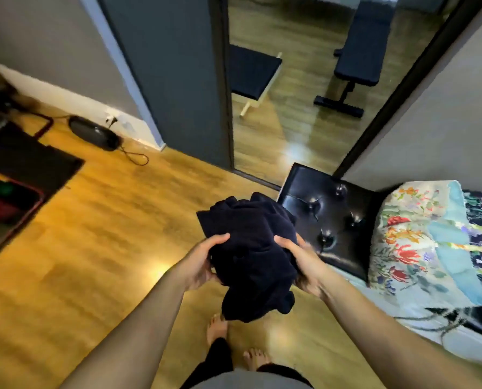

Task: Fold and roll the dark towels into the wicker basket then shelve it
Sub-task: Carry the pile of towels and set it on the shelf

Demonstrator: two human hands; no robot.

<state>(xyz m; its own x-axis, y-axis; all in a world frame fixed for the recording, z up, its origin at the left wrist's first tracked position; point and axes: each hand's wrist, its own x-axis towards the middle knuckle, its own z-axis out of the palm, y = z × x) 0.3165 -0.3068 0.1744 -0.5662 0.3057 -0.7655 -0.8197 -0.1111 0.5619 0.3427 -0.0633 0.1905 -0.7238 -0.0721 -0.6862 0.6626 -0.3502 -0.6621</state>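
**Towels bundled between both hands**

Towels [251,256], dark navy and crumpled into one loose bundle, sit in mid-air in front of me, above the wooden floor [94,248]. I cannot tell how many pieces make up the bundle. My left hand [199,262] grips its left side, thumb curled over the top of the cloth and fingers tucked underneath. My right hand [298,262] grips the right side the same way, thumb on top, fingers wrapped round the lower edge. A lobe of fabric hangs down below the hands, over my bare feet [234,341].

Just beyond the bundle, to the right, stands a black tufted ottoman [329,217] with shiny buttons. Touching its right side is a bed [481,313] with a floral pillow [411,237] lying on it. Ahead, a tall mirror [304,108] leans in the corner between a grey panel [172,80] and the right wall; it reflects two black padded benches. On the floor by the left wall lies a black oval gadget [94,133] with a cable looping off it. A dark mat [29,161] lies at the far left, and next to it a red-rimmed tray [12,203] holds blurred red and green things I cannot make out.
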